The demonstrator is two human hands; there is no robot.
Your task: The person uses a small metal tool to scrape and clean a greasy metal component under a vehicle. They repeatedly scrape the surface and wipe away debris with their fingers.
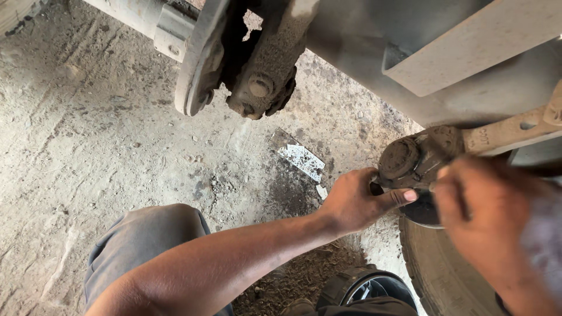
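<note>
Hands [410,205], two, on one joint [410,159]

Right hand [489,210] blurred, edge-cropped

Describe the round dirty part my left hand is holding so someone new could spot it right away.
Start at the big grey vehicle frame across the top right and follow the tan cast arm leftward to its end. There sits a grimy round-capped joint, with the left hand under it, the thumb beneath it. It is darker than the arm.
</note>
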